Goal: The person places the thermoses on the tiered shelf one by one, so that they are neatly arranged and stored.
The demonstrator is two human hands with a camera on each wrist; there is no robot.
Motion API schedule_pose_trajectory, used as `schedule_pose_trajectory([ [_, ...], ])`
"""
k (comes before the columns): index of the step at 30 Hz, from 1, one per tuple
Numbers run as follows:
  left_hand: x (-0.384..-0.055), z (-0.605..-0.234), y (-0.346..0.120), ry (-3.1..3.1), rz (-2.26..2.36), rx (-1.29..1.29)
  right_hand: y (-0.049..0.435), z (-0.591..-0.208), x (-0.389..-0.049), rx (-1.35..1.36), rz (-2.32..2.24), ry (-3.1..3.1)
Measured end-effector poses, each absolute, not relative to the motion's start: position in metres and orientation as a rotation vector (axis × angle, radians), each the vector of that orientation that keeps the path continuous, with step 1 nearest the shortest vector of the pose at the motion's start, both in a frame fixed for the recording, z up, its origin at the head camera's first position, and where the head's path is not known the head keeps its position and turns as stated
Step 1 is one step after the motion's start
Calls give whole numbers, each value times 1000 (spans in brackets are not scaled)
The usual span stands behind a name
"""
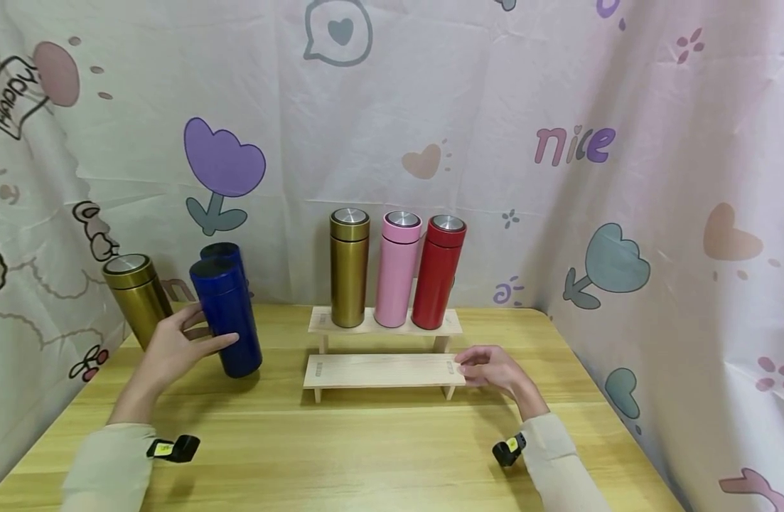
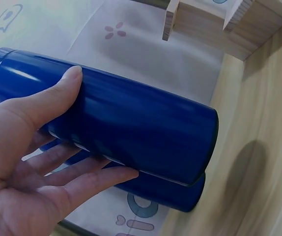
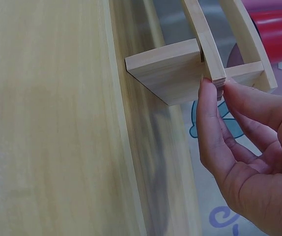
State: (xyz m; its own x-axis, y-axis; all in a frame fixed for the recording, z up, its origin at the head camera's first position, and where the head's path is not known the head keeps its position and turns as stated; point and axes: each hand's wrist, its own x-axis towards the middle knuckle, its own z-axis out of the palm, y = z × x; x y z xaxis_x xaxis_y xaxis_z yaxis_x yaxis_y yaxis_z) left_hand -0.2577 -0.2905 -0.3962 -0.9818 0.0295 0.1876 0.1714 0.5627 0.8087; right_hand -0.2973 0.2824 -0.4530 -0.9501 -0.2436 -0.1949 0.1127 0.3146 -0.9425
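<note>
In the head view my left hand [image 1: 177, 348] grips a blue thermos bottle [image 1: 232, 320], thumb on its near side and fingers behind. The left wrist view shows that bottle [image 2: 146, 118] tilted, close over the table. A second blue thermos [image 1: 228, 250] stands right behind it, mostly hidden. Left of these is a gold thermos [image 1: 138, 295], partly covered by the hand. My right hand [image 1: 494, 368] pinches the right end of the lower step of a two-tier wooden rack [image 1: 382, 371]; the right wrist view shows thumb and finger on the board's end [image 3: 212, 64].
On the rack's upper step stand a gold thermos [image 1: 350, 274], a pink thermos [image 1: 396, 274] and a red thermos [image 1: 438, 277]. The rack sits on a wood-grain table [image 1: 340, 455], with a patterned curtain [image 1: 468, 92] behind and at the sides.
</note>
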Motion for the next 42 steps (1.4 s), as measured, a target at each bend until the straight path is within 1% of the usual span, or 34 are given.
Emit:
schedule_pose_trajectory([
  [16, -252, -380, -271, -2602, -1393, -275, 282, -457, -296, -122, -1695, 2260],
  [42, -252, -365, -238, -2590, -1390, -330, 283, -455, -296, -143, -1692, 2270],
])
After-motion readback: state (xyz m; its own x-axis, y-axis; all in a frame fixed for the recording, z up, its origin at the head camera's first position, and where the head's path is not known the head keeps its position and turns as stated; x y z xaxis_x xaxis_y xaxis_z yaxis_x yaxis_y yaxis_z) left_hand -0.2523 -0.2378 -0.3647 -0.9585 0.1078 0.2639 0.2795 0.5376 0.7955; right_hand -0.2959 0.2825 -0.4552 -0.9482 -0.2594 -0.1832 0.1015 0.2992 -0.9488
